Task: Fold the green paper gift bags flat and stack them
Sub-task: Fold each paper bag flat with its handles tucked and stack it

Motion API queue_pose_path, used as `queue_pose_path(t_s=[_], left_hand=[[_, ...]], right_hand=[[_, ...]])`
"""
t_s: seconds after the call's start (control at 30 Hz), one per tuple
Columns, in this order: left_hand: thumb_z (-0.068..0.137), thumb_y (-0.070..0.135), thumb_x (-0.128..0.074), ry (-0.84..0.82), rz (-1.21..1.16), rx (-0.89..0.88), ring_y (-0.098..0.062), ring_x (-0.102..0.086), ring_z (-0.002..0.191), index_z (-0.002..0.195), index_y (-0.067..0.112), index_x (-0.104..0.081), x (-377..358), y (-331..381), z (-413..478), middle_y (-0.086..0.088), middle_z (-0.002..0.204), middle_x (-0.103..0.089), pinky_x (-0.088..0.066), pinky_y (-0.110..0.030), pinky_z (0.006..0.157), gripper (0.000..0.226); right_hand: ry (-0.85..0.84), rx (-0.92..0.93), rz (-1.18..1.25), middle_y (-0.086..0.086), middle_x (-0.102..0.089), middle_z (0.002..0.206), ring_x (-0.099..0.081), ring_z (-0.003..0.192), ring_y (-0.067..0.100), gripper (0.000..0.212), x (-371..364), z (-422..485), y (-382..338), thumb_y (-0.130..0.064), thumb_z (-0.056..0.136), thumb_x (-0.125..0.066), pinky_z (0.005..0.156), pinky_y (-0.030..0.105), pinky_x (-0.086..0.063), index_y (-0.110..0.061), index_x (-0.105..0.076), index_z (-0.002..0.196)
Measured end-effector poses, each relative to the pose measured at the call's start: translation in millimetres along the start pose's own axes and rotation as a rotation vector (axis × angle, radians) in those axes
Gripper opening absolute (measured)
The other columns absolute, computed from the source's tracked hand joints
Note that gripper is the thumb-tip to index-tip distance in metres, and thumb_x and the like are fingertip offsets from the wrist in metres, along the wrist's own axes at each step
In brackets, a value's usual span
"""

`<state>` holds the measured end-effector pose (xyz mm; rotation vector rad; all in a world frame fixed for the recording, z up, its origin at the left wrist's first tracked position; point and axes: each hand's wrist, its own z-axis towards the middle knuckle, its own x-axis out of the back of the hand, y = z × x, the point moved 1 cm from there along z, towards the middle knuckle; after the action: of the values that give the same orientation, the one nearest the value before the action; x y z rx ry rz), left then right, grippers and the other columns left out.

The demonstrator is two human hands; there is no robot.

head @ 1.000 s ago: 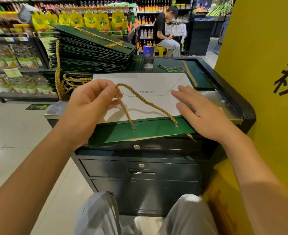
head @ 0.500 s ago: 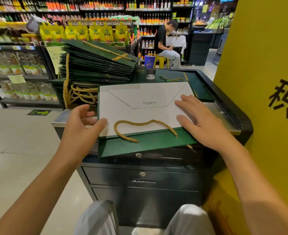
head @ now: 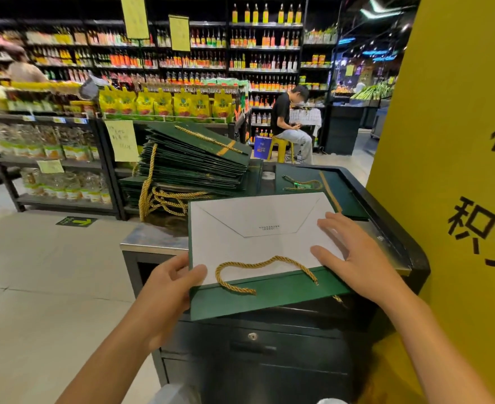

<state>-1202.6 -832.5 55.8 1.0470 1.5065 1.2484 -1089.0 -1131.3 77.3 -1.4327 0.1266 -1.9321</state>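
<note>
green paper gift bag (head: 269,295) lies flat on the near part of the counter (head: 153,243), white folded base panel facing up, its near edge overhanging the counter front. a gold rope handle (head: 269,262) curls loosely across it. the left hand (head: 167,284) grips the bag's left edge, thumb on top. the right hand (head: 354,258) rests flat on the right side, fingers straight and spread. behind, to the left, a tall stack of folded bags (head: 199,161) sits on the counter, leaning.
</note>
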Motion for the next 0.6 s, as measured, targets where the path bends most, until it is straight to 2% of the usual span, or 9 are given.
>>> queue_pose_path(t_s=[0.13,0.23,0.27,0.3,0.37,0.43,0.53,0.6], left_hand=[[0.100,0.010,-0.054,-0.042,-0.121,-0.134,-0.026,-0.075,0.099,0.129,0.023,-0.059,-6,11,-13,-0.005,0.111,-0.077,-0.063,-0.040,0.076,0.032],[0.097,0.006,-0.054,-0.045,-0.168,-0.275,-0.025,-0.076,0.096,0.123,0.026,-0.062,-16,30,-22,-0.003,0.108,-0.078,-0.064,-0.038,0.071,0.033],[0.096,0.006,-0.055,-0.042,-0.158,-0.340,-0.023,-0.075,0.097,0.124,0.026,-0.062,-21,38,-24,-0.002,0.108,-0.078,-0.064,-0.037,0.072,0.034],[0.096,0.006,-0.056,-0.032,-0.134,-0.412,-0.021,-0.075,0.098,0.123,0.026,-0.063,-25,47,-25,-0.001,0.108,-0.078,-0.064,-0.036,0.073,0.035],[0.097,0.005,-0.057,-0.009,-0.057,-0.581,-0.015,-0.074,0.099,0.119,0.029,-0.066,-35,65,-28,0.005,0.106,-0.078,-0.063,-0.029,0.072,0.034],[0.096,0.010,-0.057,-0.018,0.043,-0.740,-0.008,-0.072,0.101,0.117,0.033,-0.065,-46,82,-31,0.014,0.107,-0.076,-0.060,-0.021,0.075,0.033],[0.098,0.018,-0.056,-0.069,0.210,-0.932,-0.001,-0.068,0.108,0.126,0.036,-0.061,-61,96,-30,0.024,0.116,-0.071,-0.057,-0.017,0.084,0.034],[0.103,0.016,-0.056,-0.043,0.346,-1.061,0.000,-0.066,0.112,0.133,0.035,-0.059,-68,99,-24,0.022,0.120,-0.070,-0.054,-0.015,0.088,0.036]], right_hand=[[0.067,-0.032,0.011,-0.013,-0.039,0.156,-0.030,0.144,0.007,0.056,10,-6,-6,-0.052,0.092,-0.064,0.113,0.028,-0.022,-0.029,-0.054,0.143],[0.247,-0.031,0.001,-0.012,-0.050,0.141,-0.038,0.132,0.012,0.046,26,-7,-19,-0.051,0.088,-0.069,0.112,0.041,-0.033,-0.034,-0.062,0.130],[0.309,-0.025,0.010,-0.014,-0.051,0.134,-0.041,0.125,0.010,0.043,32,-5,-26,-0.051,0.087,-0.069,0.106,0.040,-0.039,-0.036,-0.063,0.127],[0.355,-0.028,0.053,-0.016,-0.049,0.128,-0.044,0.117,0.005,0.040,38,-4,-34,-0.050,0.088,-0.069,0.099,0.033,-0.042,-0.036,-0.063,0.125],[0.404,-0.067,0.231,-0.020,-0.049,0.123,-0.049,0.105,-0.006,0.038,54,2,-52,-0.048,0.091,-0.067,0.085,0.017,-0.041,-0.037,-0.063,0.127],[0.421,-0.109,0.441,-0.025,-0.054,0.121,-0.055,0.103,-0.008,0.039,69,7,-68,-0.055,0.092,-0.060,0.081,0.015,-0.045,-0.038,-0.063,0.127],[0.325,-0.186,0.907,-0.012,-0.062,0.132,-0.068,0.106,0.010,0.067,90,12,-85,-0.073,0.083,-0.044,0.084,0.034,-0.057,-0.032,-0.061,0.134],[0.229,-0.198,1.242,-0.003,-0.062,0.137,-0.071,0.110,0.022,0.079,102,13,-90,-0.079,0.078,-0.043,0.086,0.047,-0.058,-0.028,-0.061,0.135]])
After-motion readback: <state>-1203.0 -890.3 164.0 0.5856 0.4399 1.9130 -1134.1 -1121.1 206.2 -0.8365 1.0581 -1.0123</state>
